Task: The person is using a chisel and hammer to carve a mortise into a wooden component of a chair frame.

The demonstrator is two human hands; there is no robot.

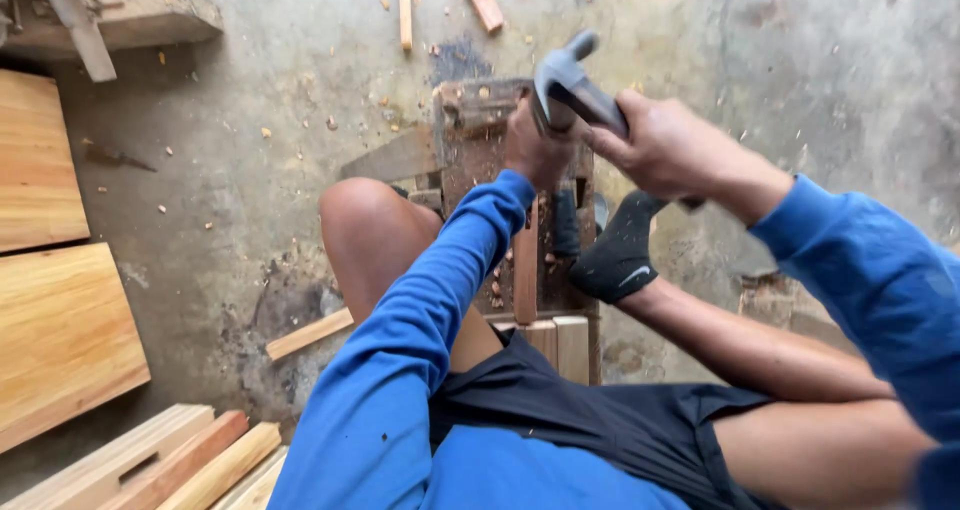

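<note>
My right hand [668,152] grips a claw hammer [567,82] by its handle, the metal head raised above a worn wooden block [478,130] on the floor. My left hand [535,152] rests closed on top of a reddish wooden strip [526,270] that stands on the block; what the fingers pinch is hidden. My foot in a black sock [618,253] presses against the block's right side, and my bare knee [372,232] is on its left. Both sleeves are blue.
Light wooden panels [55,335] lie at the left edge, and several planks [170,460] are stacked at the bottom left. A timber block [130,15] sits at the top left. Loose sticks [404,8] and wood chips litter the concrete floor [250,170]. Short boards [560,345] lean near my lap.
</note>
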